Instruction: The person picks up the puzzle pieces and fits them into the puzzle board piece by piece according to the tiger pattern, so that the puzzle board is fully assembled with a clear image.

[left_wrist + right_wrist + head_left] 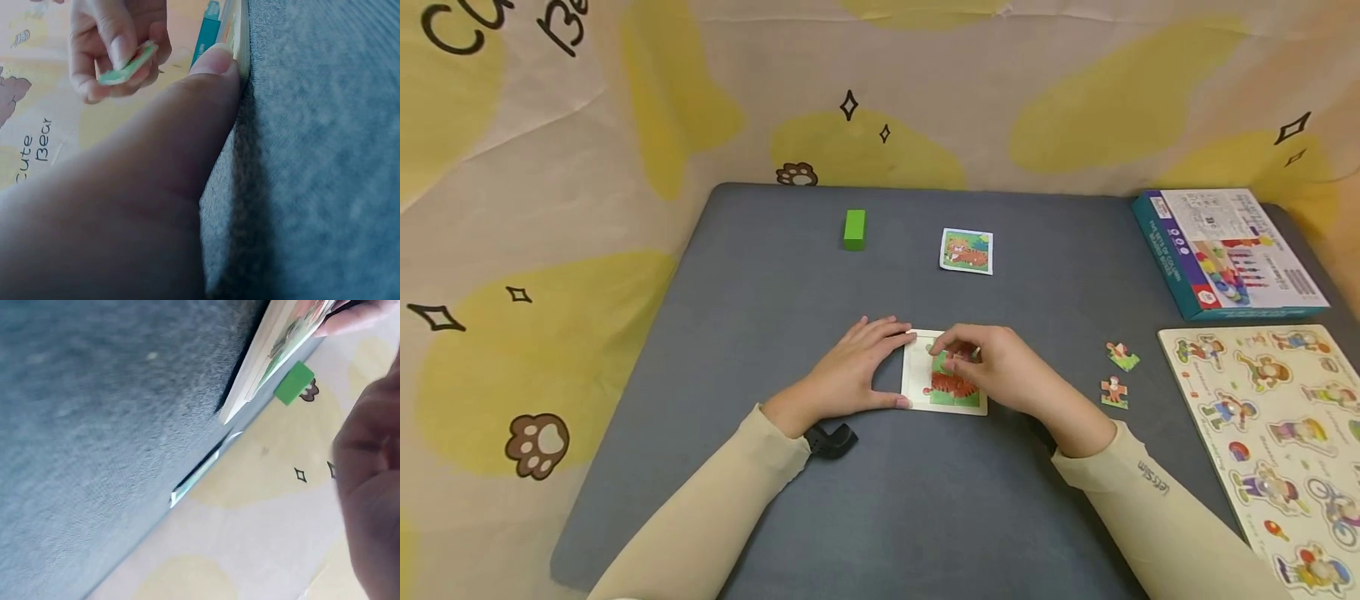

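A small wooden puzzle board [917, 375] lies on the table, with green and orange-red jigsaw pieces [955, 392] filling its right part and bare wood at its left. My left hand [857, 367] touches the board's left edge, thumb near the lower corner and straight fingers at the upper one. Above the board, my right hand [1000, 367] pinches a jigsaw piece [129, 67] between thumb and fingers; the left wrist view shows its green edge. Two loose jigsaw pieces, one [1122, 357] behind the other [1114, 392], lie to the right.
Behind the board lie a green block [854, 230] and a picture card [967, 252] of an orange striped animal. A flat box [1232, 250] occupies the far right corner. Nearer on the right lies a large wooden board [1217, 375] with printed figures. Patterned cloth [910, 83] hangs behind the table.
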The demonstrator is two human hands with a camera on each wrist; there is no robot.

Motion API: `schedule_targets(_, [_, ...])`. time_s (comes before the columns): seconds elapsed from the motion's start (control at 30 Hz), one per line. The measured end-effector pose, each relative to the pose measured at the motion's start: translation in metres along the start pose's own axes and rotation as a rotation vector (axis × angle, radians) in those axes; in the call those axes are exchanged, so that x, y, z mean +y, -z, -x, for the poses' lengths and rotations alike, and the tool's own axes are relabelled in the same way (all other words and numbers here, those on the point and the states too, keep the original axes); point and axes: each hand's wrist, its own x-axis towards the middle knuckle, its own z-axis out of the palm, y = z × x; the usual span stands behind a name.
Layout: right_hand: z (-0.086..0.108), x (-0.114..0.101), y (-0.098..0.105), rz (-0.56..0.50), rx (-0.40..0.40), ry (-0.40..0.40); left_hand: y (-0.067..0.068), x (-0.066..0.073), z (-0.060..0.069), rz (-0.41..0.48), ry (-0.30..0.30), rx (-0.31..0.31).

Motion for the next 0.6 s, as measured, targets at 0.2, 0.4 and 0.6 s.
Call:
schedule_targets(0.2, [-0.012,-0.003,-0.004,-0.02,-0.004,-0.071,0.001,0.0,0.0,0.004,0.002,0.0])
schedule_targets(0.4, [-0.021,-0.001,-0.005,-0.028,-0.021,-0.087,0.001,0.001,0.0,0.012,-0.003,0.001])
schedule_targets(0.6, [-0.036,0.001,-0.002,-0.032,-0.013,-0.1,0.001,0.002,0.001,0.012,0.006,-0.002])
